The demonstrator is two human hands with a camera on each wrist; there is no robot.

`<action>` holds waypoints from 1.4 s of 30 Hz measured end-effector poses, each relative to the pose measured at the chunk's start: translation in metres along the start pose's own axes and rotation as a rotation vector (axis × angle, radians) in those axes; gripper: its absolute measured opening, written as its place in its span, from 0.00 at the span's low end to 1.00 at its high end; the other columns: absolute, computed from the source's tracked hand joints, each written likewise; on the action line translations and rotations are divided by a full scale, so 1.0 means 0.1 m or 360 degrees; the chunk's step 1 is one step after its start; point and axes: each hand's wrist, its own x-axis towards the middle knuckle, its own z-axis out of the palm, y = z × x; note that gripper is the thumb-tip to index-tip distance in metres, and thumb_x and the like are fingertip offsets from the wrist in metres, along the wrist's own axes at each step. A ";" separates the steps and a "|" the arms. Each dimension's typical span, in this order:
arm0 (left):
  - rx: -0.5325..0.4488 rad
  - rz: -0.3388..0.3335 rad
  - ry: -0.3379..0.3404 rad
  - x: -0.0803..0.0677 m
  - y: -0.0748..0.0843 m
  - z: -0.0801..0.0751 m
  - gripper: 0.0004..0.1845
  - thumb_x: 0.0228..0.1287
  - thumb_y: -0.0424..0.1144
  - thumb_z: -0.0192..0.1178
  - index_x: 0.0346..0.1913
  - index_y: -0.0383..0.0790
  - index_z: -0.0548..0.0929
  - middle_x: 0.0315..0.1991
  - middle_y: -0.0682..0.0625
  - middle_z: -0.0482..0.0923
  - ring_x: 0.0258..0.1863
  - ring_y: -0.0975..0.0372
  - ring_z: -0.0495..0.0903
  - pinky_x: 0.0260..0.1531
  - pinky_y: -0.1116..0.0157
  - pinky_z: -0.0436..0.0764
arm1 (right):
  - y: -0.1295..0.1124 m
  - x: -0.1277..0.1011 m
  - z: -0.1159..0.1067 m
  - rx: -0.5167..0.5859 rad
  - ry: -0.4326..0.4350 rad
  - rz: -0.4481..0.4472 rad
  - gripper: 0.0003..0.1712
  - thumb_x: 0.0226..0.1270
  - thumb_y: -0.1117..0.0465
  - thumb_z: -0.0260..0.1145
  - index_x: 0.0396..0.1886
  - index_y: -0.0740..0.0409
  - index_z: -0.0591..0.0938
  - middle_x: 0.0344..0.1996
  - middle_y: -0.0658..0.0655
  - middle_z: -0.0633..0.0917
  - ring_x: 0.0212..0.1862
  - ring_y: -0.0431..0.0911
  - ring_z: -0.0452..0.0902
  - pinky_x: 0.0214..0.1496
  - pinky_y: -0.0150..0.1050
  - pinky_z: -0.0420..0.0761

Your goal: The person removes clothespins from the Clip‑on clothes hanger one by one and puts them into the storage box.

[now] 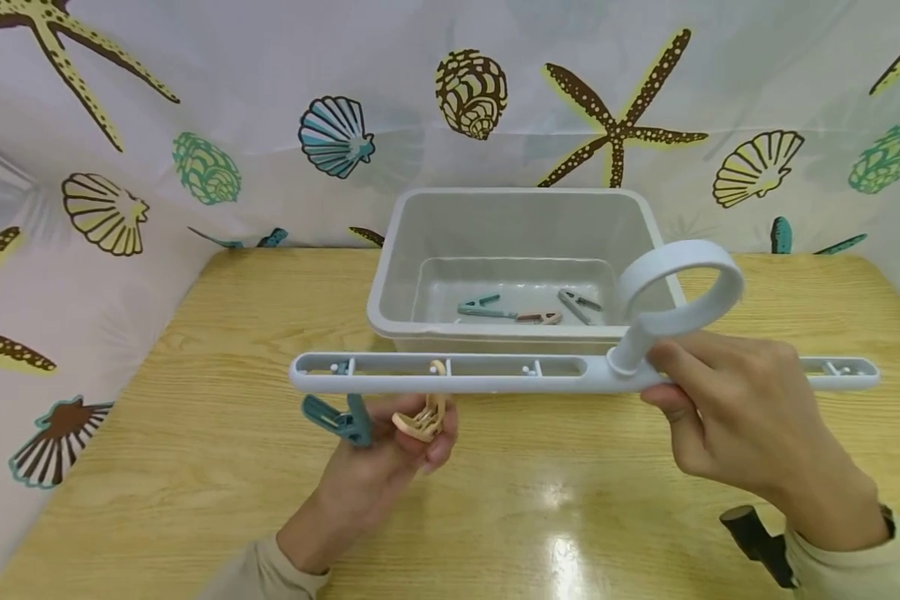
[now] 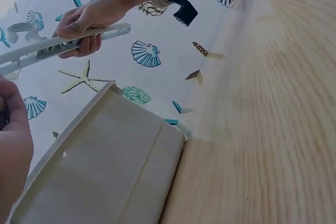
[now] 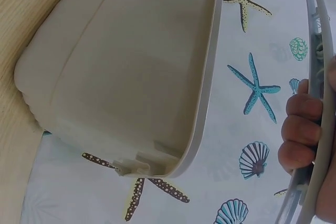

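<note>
A pale grey clip hanger bar (image 1: pixel 495 373) with a ring hook (image 1: pixel 682 287) is held level above the wooden table. My right hand (image 1: pixel 727 408) grips the bar just right of the hook; the same bar (image 2: pixel 58 48) and hand (image 2: pixel 84 22) appear in the left wrist view. Below the bar's left part, my left hand (image 1: pixel 390 462) pinches a beige clip (image 1: pixel 422 419) hanging from it. A teal clip (image 1: pixel 337 417) hangs beside it. In the right wrist view the fingers (image 3: pixel 300 132) curl round the bar (image 3: pixel 323 129).
A grey plastic bin (image 1: pixel 390 275) stands behind the bar, holding loose clips: teal (image 1: pixel 480 307), beige (image 1: pixel 538 317) and grey (image 1: pixel 579 304). A seashell-print curtain (image 1: pixel 195 125) backs the table (image 1: pixel 195 467). A black wrist mount (image 1: pixel 757 542) sits at the lower right.
</note>
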 end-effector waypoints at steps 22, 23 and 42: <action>0.0766 0.0486 0.0280 0.11 0.10 0.02 0.16 0.63 0.32 0.62 0.54 0.41 0.84 0.42 0.49 0.85 0.38 0.62 0.83 0.36 0.71 0.80 | 0.01 -0.01 -0.01 -0.0102 0.0042 0.0032 0.30 0.78 0.43 0.39 0.23 0.58 0.72 0.14 0.46 0.62 0.13 0.37 0.49 0.12 0.32 0.48; 0.0776 0.0469 0.0281 0.10 0.10 0.02 0.16 0.63 0.33 0.63 0.54 0.42 0.84 0.42 0.50 0.85 0.38 0.62 0.83 0.36 0.71 0.80 | 0.01 -0.01 -0.01 -0.0105 0.0038 0.0031 0.30 0.78 0.43 0.39 0.23 0.58 0.72 0.14 0.46 0.63 0.13 0.37 0.50 0.12 0.32 0.49; 0.0745 -0.0041 0.0090 -0.06 -0.02 -0.15 0.20 0.62 0.28 0.62 0.58 0.37 0.80 0.49 0.49 0.83 0.45 0.62 0.84 0.42 0.65 0.82 | 0.04 0.02 -0.02 -0.0182 0.0031 -0.0017 0.30 0.78 0.44 0.38 0.23 0.57 0.72 0.14 0.45 0.59 0.14 0.37 0.49 0.12 0.31 0.47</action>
